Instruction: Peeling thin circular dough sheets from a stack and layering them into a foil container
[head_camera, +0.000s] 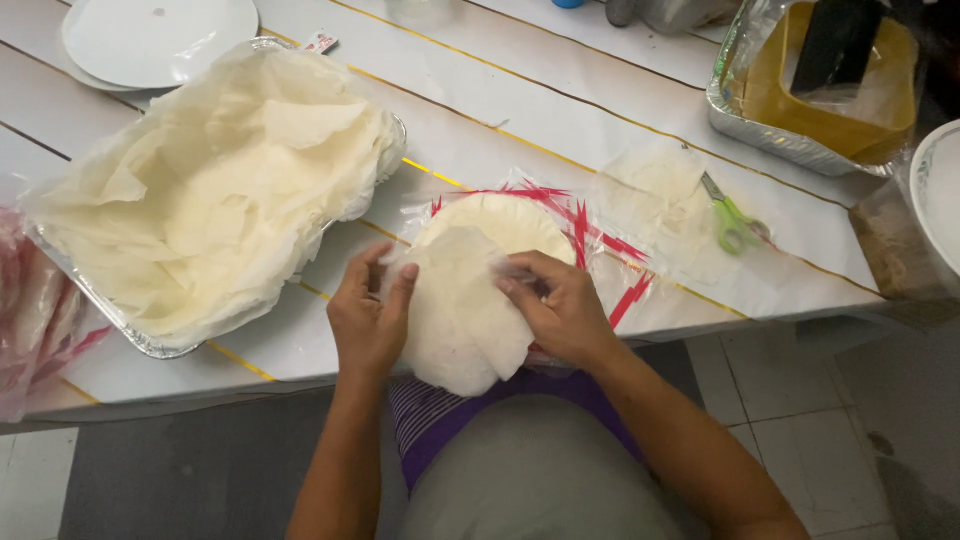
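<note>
Broadly, a white bench (560, 110) with thin yellow lines runs across the view. On its left part sits a large foil tray (150, 345) heaped with pale, crumpled thin sheets (215, 185). A second foil tray (760, 125) stands at the far right corner, holding a yellow container (850, 120). A white plate (155, 38) lies at the far left, behind the big tray. Near the middle front edge lies a clear wrapper with red marks (600, 245), and on it a round stack of pale wrappers (500, 218). Held just over that stack and the bench edge is one thin pale sheet (460, 320), roughly oval, its long axis running from the stack toward the person, its lower end hanging past the edge. The left hand (368, 315) grips the sheet's left rim, fingers curled over it. The right hand (560, 305) pinches its right rim between thumb and fingertips. Green-handled scissors (732, 222) lie to the right, well apart from the hands.
</note>
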